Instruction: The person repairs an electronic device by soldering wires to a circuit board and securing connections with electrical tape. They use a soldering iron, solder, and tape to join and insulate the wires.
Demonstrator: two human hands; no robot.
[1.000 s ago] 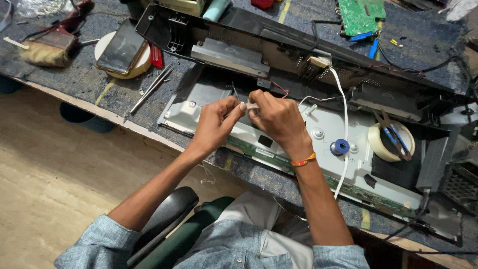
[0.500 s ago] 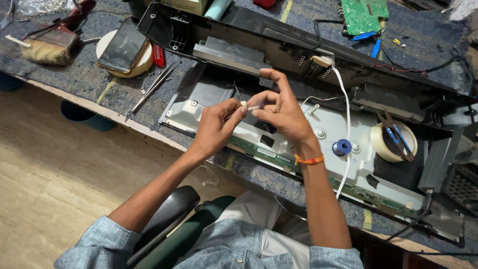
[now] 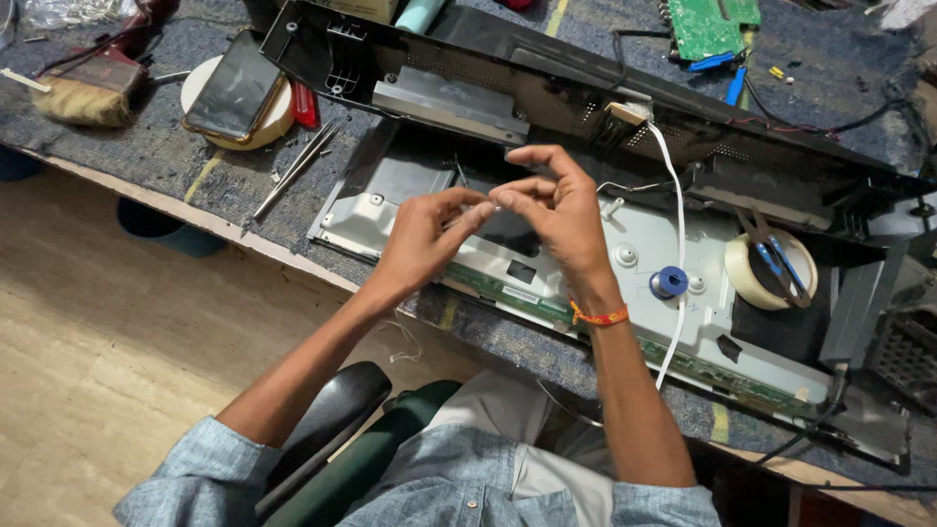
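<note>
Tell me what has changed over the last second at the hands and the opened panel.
Both hands lifted slightly off the metal chassis. The right hand opened out its upper fingers, while the left hand kept its fingertips pinched against the right's on something too small to identify. Nothing was let go. The white cable, tape roll, phone and tweezers stayed put.
</note>
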